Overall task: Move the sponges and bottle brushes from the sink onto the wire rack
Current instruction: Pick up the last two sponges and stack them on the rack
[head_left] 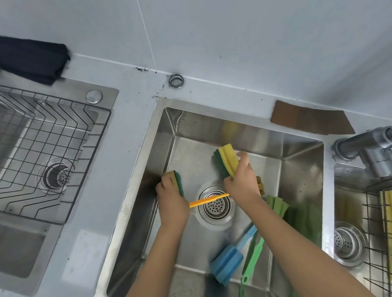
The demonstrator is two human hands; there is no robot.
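Inside the middle steel sink (301,152), my right hand (241,180) grips a yellow-and-green sponge (225,159) lifted off the floor. My left hand (172,202) holds a second yellow-and-green sponge (177,178) near the sink's left wall. An orange brush handle (208,200) lies across the drain (216,203). A blue bottle brush (229,261) and a green brush (253,259) lie at the front of the sink. Under my right forearm lie a green sponge (276,203) and a partly hidden brown one (260,184). An empty wire rack (58,125) sits over the left sink.
A second wire rack (375,212) at the right sink holds yellow sponges (390,210). A steel faucet (368,145) juts in from the right. A dark cloth (29,58) lies at the back left, a brown pad (311,121) and a metal ring (176,81) behind the sink.
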